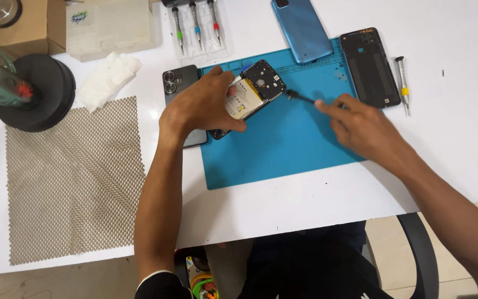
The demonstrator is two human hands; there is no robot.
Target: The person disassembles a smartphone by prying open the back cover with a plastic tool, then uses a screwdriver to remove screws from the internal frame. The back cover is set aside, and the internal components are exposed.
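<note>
My left hand (197, 105) grips an opened phone (255, 88) with its back off, battery and black inner frame showing, tilted above the blue work mat (272, 149). My right hand (360, 127) pinches a thin black tool (300, 97) whose tip points at the phone's upper right edge. A black phone (179, 80) with two camera rings lies partly under my left hand at the mat's left edge.
A black back cover (369, 67) and a blue phone (301, 29) lie at the mat's far right. A small screwdriver (403, 84) rests on the white table (305, 205). Farther back are a screwdriver set (196, 25), white tissue (106, 77), a mesh pad (73, 177), and a black round stand (37, 91).
</note>
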